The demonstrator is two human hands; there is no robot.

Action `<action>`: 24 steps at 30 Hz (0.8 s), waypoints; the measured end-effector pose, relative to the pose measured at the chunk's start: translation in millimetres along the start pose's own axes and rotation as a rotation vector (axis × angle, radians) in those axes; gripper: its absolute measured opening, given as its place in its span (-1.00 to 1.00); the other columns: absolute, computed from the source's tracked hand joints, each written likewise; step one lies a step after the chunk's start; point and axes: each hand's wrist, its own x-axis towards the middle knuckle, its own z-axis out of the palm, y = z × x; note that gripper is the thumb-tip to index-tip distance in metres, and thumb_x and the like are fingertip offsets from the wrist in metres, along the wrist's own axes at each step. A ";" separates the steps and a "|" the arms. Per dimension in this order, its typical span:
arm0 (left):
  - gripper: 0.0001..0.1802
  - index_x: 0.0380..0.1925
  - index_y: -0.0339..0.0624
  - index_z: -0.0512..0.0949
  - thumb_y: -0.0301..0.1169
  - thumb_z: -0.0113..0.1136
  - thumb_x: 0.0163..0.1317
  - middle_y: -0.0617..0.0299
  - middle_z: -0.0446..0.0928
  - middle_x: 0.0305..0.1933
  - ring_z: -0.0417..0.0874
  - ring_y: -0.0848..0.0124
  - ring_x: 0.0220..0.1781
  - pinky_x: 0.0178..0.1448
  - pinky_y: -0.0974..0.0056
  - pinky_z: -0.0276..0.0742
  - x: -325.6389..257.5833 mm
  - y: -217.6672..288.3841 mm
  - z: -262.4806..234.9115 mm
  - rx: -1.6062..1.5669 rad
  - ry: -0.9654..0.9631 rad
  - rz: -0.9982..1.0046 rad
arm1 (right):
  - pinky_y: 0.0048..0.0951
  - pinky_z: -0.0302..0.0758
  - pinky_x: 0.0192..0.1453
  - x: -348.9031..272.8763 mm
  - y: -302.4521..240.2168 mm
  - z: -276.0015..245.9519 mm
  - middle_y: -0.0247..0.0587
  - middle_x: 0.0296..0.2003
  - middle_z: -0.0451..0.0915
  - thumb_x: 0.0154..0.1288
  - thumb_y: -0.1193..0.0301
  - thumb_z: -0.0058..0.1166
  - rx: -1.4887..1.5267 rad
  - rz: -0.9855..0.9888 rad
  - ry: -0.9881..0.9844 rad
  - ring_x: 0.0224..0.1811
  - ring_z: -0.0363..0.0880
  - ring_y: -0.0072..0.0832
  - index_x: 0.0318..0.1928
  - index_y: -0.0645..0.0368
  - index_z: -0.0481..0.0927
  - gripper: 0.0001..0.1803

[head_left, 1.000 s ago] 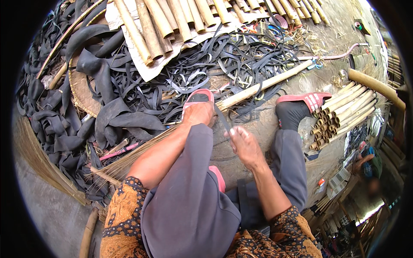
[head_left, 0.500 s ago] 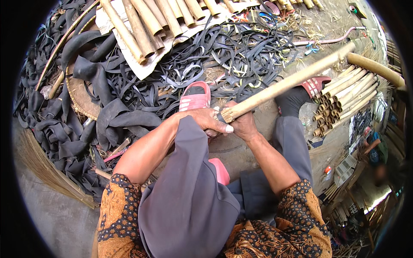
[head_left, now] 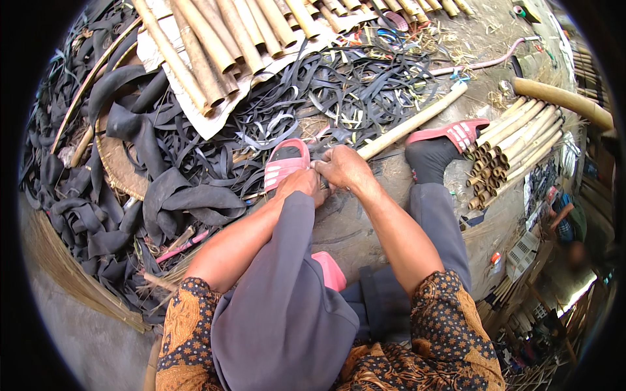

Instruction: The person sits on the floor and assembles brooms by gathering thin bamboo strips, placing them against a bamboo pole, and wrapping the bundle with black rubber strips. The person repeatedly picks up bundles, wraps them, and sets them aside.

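Note:
A bamboo pole (head_left: pixel 417 120) slants from my hands toward the far right, low over the floor. Its near end is hidden behind my right hand (head_left: pixel 342 168). The thumb and fingers of that hand are pinched together beside the pole's end; what they hold is too small to make out. Right against it, my left hand (head_left: pixel 301 186) is closed, back of the hand up, where the hidden end of the pole lies. My two hands nearly touch, between my raised left knee (head_left: pixel 274 280) and the pink sandal (head_left: pixel 287 163) on my left foot.
Black rubber strips (head_left: pixel 326 91) lie tangled ahead, with wider rubber pieces (head_left: pixel 195 195) at left. Thick bamboo tubes (head_left: pixel 241 39) rest on a pale sheet. A bundle of thinner bamboo (head_left: pixel 515 150) lies at right by my other sandal (head_left: pixel 450 135). A bundle of thin sticks (head_left: pixel 78 260) lies far left.
The bamboo pole has dropped lower and its far end has swung down and left. My right hand has come from under the pole to above its near end. The dark band there is now hidden.

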 end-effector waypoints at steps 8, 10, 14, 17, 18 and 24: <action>-0.60 0.04 -0.09 0.63 -0.32 0.30 0.16 -0.12 0.74 -0.17 0.77 -0.08 -0.10 -0.01 -0.02 0.64 2.1 7.1 -10.3 -0.098 -0.121 -0.044 | -0.52 0.46 -0.34 -90.4 16.3 11.5 -0.28 -0.51 0.64 0.63 -0.04 -0.09 0.760 -0.397 0.275 -0.52 0.49 -0.62 -0.25 0.35 0.68 -0.36; -0.58 -0.01 -0.28 0.62 -0.25 0.33 0.20 -0.26 0.71 -0.15 0.77 -0.13 -0.08 0.02 -0.05 0.64 -1.6 13.9 -12.0 -0.026 -0.057 -0.075 | -0.52 0.47 -0.31 -118.5 23.6 21.4 -0.30 -0.49 0.62 0.65 0.02 -0.09 0.731 -0.313 0.292 -0.48 0.47 -0.63 -0.18 0.35 0.69 -0.42; -0.54 -0.05 -0.39 0.59 -0.20 0.34 0.23 -0.32 0.69 -0.16 0.75 -0.17 -0.05 0.05 -0.06 0.63 6.9 6.3 -3.7 0.036 -0.065 -0.085 | -0.46 0.52 -0.28 -145.2 41.2 48.0 -0.17 -0.37 0.67 0.65 0.19 -0.07 0.792 0.008 0.219 -0.35 0.58 -0.55 -0.04 0.30 0.69 -0.58; -0.53 -0.09 -0.39 0.56 -0.16 0.34 0.25 -0.25 0.69 -0.21 0.75 -0.11 -0.03 0.02 -0.04 0.62 22.6 -8.3 8.9 0.015 0.028 0.033 | -0.49 0.52 -0.25 -145.3 63.4 53.2 -0.24 -0.39 0.63 0.66 0.26 -0.08 0.533 -0.103 0.169 -0.29 0.57 -0.55 0.00 0.26 0.67 -0.65; -0.53 -0.11 -0.39 0.55 -0.14 0.35 0.26 -0.22 0.69 -0.23 0.75 -0.09 -0.03 0.00 -0.03 0.61 25.0 -11.9 11.3 0.005 0.037 0.024 | -0.51 0.50 -0.27 -141.2 67.7 55.8 -0.29 -0.42 0.58 0.66 0.27 -0.08 0.481 -0.252 0.281 -0.33 0.54 -0.57 -0.01 0.25 0.66 -0.67; -0.53 -0.10 -0.37 0.54 -0.07 0.17 0.45 -0.10 0.69 -0.24 0.74 -0.01 -0.11 -0.04 0.08 0.56 2.5 -12.5 -12.4 -0.212 0.055 0.133 | -0.59 0.26 -0.44 -121.6 70.3 60.0 -0.52 -0.53 0.36 0.67 0.24 -0.07 1.056 -0.152 0.121 -0.54 0.28 -0.72 -0.05 0.18 0.60 -0.71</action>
